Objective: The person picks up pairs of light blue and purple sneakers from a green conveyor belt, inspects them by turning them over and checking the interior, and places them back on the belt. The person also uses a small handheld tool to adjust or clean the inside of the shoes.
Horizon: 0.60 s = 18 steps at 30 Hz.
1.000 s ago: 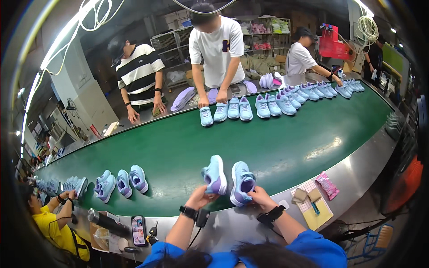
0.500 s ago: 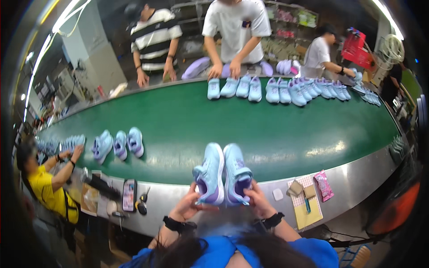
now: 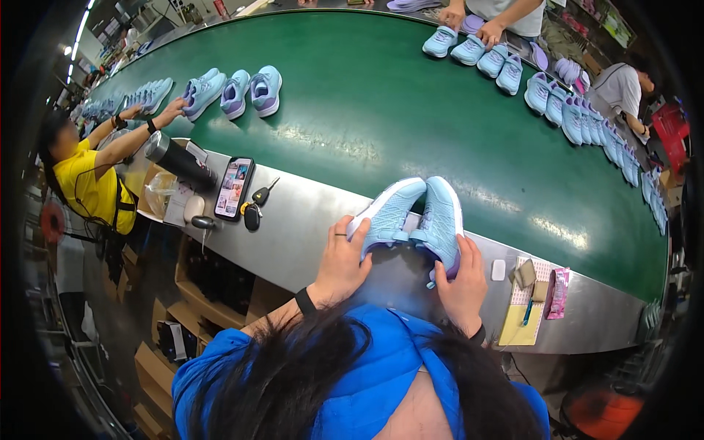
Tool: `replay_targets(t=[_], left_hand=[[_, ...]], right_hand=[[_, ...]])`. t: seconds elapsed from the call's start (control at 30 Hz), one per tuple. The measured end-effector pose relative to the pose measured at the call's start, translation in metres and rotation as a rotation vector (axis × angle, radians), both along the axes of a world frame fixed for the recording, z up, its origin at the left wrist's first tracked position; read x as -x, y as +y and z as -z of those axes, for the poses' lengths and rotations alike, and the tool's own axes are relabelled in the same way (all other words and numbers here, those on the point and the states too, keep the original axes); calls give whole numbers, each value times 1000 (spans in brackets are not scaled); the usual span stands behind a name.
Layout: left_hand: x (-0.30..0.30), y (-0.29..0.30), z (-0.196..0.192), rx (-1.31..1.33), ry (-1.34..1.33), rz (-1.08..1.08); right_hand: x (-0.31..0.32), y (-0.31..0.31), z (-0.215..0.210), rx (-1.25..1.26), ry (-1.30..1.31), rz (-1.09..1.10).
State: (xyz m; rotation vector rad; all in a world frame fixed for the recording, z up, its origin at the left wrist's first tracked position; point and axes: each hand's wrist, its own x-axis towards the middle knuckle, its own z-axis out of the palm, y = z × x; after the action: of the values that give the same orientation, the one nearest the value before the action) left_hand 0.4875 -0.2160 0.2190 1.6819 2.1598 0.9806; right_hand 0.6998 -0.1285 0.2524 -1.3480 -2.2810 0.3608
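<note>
Two light blue sneakers with purple soles lie side by side on the steel ledge, toes reaching the green conveyor belt point(image 3: 381, 110). My left hand point(image 3: 343, 258) grips the heel of the left sneaker point(image 3: 387, 213). My right hand point(image 3: 462, 282) holds the heel of the right sneaker point(image 3: 441, 220). Both shoes are pulled close to my chest. My dark hair and blue top fill the lower edge.
A phone point(image 3: 233, 188), keys point(image 3: 255, 207) and a dark flask point(image 3: 176, 158) lie on the ledge to my left. A yellow pad point(image 3: 522, 323) and pink packet point(image 3: 557, 293) sit on my right. More blue sneakers point(image 3: 235, 92) ride the belt. A person in yellow point(image 3: 92, 183) works at left; others stand across.
I have drawn the pair of sneakers off the belt toward me onto the steel ledge. My head has tipped down, so the belt's far side has risen out of view.
</note>
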Motion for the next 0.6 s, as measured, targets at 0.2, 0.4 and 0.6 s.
replay_targets(t=[0.2, 0.4, 0.6], left_hand=[[7, 7, -3, 2, -132, -4], [7, 13, -30, 187, -1258, -47], [4, 1, -11, 176, -1161, 69]], right_hand=[[-5, 10, 5, 117, 54, 15], [-6, 15, -11, 1167, 916, 84], [-3, 0, -3, 1025, 748, 92]])
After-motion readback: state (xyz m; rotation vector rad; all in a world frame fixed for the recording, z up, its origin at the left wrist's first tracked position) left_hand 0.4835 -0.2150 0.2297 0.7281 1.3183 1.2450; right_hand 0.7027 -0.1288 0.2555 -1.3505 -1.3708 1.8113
